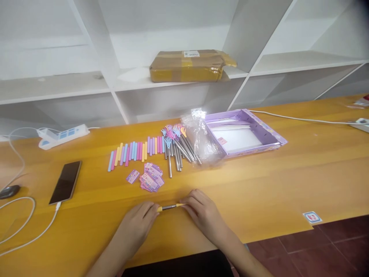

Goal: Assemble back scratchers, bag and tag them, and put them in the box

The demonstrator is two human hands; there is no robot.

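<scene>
Between my hands, just above the front of the table, is a small telescopic back scratcher (169,207) with yellow ends and a short metal shaft. Closed fingers of my left hand (142,219) grip its yellow handle end. My right hand (201,211) pinches the other yellow end, which the fingers partly hide. Beyond them lie a pile of purple printed cards (151,177) and a single card (133,176). Further back is a row of coloured handle sleeves (135,151), beside a heap of metal back scratchers (176,144) with coloured hand-shaped heads.
A clear plastic bag (201,138) leans against a purple box tray (245,150) at the back. At left are a charging phone (65,181), a power strip (65,135) and a black mouse (9,191). A taped carton (187,71) rests on the white shelf (129,80).
</scene>
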